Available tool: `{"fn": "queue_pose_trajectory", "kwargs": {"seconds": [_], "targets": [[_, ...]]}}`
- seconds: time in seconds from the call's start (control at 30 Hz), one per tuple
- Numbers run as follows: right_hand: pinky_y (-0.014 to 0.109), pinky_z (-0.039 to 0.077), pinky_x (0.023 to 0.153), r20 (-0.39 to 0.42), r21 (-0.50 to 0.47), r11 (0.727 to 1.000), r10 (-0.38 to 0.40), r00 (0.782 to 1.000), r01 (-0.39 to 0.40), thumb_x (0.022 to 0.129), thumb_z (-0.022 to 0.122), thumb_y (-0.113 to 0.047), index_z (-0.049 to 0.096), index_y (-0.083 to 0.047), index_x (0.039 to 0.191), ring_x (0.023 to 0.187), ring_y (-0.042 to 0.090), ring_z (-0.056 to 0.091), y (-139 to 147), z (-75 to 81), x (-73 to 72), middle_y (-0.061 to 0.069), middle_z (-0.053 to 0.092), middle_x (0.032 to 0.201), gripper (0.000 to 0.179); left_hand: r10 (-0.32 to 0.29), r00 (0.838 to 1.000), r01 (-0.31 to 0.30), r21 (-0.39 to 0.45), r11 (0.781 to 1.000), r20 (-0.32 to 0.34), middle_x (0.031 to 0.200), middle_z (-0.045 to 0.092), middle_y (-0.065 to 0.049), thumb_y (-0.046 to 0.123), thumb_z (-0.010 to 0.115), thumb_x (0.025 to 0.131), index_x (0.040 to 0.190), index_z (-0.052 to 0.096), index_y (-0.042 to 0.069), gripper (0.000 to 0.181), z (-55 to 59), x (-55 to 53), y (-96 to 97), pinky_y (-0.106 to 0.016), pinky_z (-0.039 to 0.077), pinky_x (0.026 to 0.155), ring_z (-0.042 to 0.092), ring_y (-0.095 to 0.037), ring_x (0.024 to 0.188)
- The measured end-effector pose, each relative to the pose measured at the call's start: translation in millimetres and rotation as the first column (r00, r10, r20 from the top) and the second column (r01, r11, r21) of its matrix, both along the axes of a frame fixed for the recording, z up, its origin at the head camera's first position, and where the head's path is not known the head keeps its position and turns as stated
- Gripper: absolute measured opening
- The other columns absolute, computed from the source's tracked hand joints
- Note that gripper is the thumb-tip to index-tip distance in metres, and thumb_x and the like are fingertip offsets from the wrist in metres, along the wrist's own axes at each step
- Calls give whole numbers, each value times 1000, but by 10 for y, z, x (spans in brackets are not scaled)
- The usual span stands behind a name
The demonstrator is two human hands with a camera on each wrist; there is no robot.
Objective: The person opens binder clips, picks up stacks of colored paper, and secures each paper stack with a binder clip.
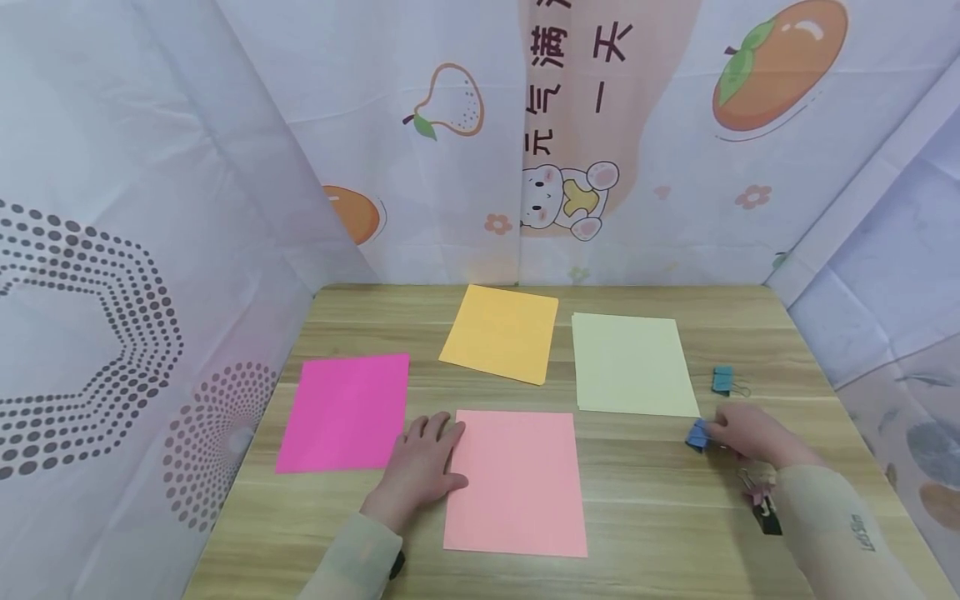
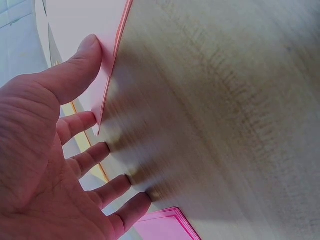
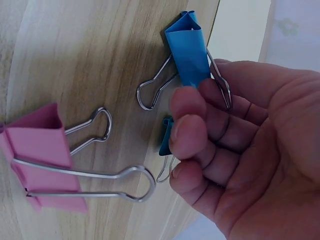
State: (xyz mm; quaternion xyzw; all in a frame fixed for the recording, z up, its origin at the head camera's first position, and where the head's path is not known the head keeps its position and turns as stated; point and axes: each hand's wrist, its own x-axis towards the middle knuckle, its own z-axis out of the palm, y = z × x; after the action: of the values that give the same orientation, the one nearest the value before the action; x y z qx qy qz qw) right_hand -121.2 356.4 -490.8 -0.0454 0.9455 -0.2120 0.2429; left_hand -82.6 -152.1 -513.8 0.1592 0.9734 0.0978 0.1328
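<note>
1. Apparently the step in hand is picking up a fastener: the right hand (image 1: 750, 433) has its fingers curled and pinches the blue clip (image 1: 697, 435), a narrow grip. Whether the clip is off the table (image 1: 645, 500) I cannot tell.
2. Around that grip lie other clips: the teal clip (image 1: 722, 379) just beyond it, the pink clip (image 1: 761, 475) and the black clip (image 1: 767, 517) on its near side, by the sleeve. The pale green paper (image 1: 633, 364) lies beyond and to its left.
3. Well to the left of the pinch, the left hand (image 1: 423, 462) is spread wide and grips nothing. Its thumb (image 2: 82, 62) lies at the left edge of the light pink paper (image 1: 515, 483), which shows several layers there. The magenta paper (image 1: 345, 412) is on this hand's other side, and the orange paper (image 1: 500, 333) lies beyond it.
4. Next, I judge, the work calls for a firm pinch and a lift clear of the neighbouring clips, then a carry leftward to the paper, with the left hand keeping the layers even.
</note>
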Motion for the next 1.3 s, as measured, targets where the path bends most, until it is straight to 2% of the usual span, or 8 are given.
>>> {"fn": "queue_pose_trajectory", "kwargs": {"seconds": [0.2,0.33,0.63,1.13,1.3], "targets": [[33,45,55,30,-34,999,-26,999,27,101,57,-24,53,-7,76,55,17,53,-14,-2,2,4,58,61,30,2,1000,-2,-13,1000,0,157,39,-15,48,80,85,152,48,17,81,-30,-6,-9,-65,37,107,37,-47,140],[33,46,53,32,-43,999,-18,999,19,99,58,-24,54,-7,75,54,16,54,-25,5,0,3,58,61,30,7,1000,-7,-5,1000,5,157,39,-15,47,80,85,152,48,17,81,-37,-8,-9,-66,37,107,37,-47,140],[33,49,55,62,-38,999,-5,998,8,94,59,-19,57,-7,80,58,16,56,-32,28,8,3,59,66,19,13,1000,-13,3,1000,13,158,38,-14,48,80,85,153,47,18,81,-56,-7,-15,-67,36,108,35,-47,141],[33,46,57,61,-25,1000,2,998,0,96,59,-19,56,-7,82,62,17,55,-39,15,10,3,58,69,19,7,1000,-7,4,1000,6,157,39,-15,47,80,85,152,48,17,80,-32,-4,-8,-66,36,107,35,-47,141],[33,45,58,36,-24,1000,17,999,-16,96,59,-19,55,-7,82,62,17,55,-34,16,9,3,58,68,19,8,1000,-8,12,1000,6,157,39,-15,46,81,84,152,49,17,80,-18,-1,-1,-66,36,107,35,-46,141]]}}
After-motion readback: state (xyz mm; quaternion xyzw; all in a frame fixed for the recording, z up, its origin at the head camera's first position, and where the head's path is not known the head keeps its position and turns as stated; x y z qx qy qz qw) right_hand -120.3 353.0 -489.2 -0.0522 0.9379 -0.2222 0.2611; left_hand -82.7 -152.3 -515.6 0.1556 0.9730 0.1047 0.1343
